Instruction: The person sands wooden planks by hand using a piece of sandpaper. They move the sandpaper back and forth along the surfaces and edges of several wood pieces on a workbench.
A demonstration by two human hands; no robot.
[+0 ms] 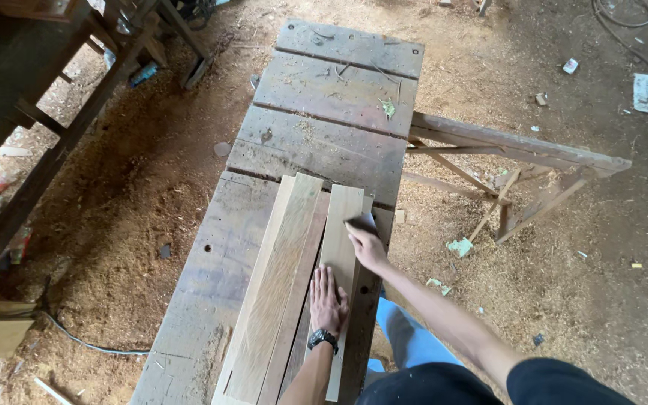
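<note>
Both hands (329,300) (365,244) flat on plank (339,225) (pale wood)

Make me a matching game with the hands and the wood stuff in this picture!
Things:
1. left hand
2. right hand
3. grey weathered plank workbench
4. wooden sawhorse

Places or states:
A. stands on the sawdust floor, right of the bench
B. lies flat on a pale narrow wooden board, black wristwatch at its wrist
C. carries the stack of pale boards
D. presses a small light piece onto the board, farther up

Pairs: 1-B, 2-D, 3-C, 4-A
</note>
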